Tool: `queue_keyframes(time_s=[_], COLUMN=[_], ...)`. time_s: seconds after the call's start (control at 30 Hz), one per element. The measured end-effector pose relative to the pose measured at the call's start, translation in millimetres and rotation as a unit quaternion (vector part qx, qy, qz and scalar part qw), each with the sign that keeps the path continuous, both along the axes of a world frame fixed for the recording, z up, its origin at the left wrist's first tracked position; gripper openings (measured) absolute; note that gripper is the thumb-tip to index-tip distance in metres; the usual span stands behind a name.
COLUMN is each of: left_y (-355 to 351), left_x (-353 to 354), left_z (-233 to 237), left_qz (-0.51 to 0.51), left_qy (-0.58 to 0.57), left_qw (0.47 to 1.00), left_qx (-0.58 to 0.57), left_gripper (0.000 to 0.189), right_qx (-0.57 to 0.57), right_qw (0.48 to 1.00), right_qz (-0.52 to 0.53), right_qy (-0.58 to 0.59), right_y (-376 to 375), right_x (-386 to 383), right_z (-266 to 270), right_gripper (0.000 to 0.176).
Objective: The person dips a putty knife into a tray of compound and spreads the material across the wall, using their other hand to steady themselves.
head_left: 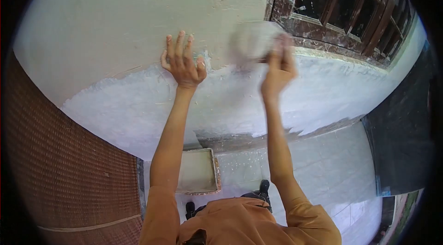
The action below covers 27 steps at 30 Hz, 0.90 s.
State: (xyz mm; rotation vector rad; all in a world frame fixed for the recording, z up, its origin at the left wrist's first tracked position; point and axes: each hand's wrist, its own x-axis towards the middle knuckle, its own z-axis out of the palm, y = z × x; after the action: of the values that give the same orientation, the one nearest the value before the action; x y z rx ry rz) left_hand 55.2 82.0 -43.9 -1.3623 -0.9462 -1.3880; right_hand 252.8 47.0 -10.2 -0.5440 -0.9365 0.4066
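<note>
My left hand (184, 66) lies against the upper wall (138, 19) with its fingers spread, holding nothing. Beneath its heel begins a whiter, patchy coat (124, 102) over the lower wall. Closed round a broad, flat whitish tool (257, 39), my right hand (280, 62) is at the wall just below the window's lower corner. Motion smears the tool, and I cannot tell its exact kind; a dark bit shows beside the fingers.
A brown wooden window frame (323, 39) with dark panes is at upper right. On the tiled floor (318, 157) by my feet stands a rectangular tub (216, 171) with pale contents. A woven brown panel (78, 157) borders the left, and a dark sheet (401, 129) the right.
</note>
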Motion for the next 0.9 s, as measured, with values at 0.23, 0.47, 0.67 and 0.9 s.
queue_keyframes(time_s=[0.23,0.47,0.67,0.9], left_y=[-1,2,1,2], left_x=[0,1,0,1], left_z=[0,-2,2,0], left_qz=[0.002,-0.004,0.01,-0.015], left_qy=[-0.01,-0.012,-0.014,-0.024], left_qw=[1.0,1.0,1.0,1.0], left_qx=[-0.007,-0.005,-0.008,0.013], left_gripper=[0.05,0.049,0.05,0.048], right_qx=[0.003,0.055,0.055,0.003], right_qw=[0.997,0.991,0.997,0.984], right_qz=[-0.078,0.023,-0.032,-0.065], right_qy=[0.022,-0.117,0.047,-0.168], right_y=[9,-1,2,9], right_x=[34,-34,36,-21], right_z=[-6,-13,1,-15], right_gripper=[0.032,0.035,0.035,0.03])
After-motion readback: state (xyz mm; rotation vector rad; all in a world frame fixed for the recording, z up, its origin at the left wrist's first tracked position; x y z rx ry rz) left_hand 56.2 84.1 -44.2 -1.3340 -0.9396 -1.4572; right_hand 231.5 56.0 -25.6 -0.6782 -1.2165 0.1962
